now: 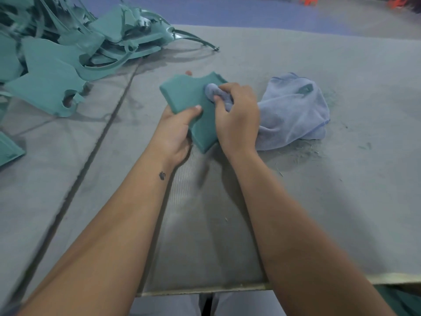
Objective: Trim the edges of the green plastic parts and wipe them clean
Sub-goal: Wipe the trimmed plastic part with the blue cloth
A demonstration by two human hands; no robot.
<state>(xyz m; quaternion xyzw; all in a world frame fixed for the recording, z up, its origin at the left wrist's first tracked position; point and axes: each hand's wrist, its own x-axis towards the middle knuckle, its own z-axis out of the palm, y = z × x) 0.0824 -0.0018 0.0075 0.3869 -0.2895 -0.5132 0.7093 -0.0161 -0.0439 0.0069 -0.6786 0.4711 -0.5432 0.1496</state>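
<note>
I judge I'm in the wiping step: my left hand (175, 131) grips the near edge of the flat green plastic part (189, 99), thumb on top, while my right hand (237, 115) pinches a bunched pale blue cloth (291, 110) against its far corner. Next I'd sweep the cloth toward my left thumb.

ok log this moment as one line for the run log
step: wiping | left hand: holds green plastic part | right hand: rubs bunched blue cloth on part | scrap pile: far left of table
</note>
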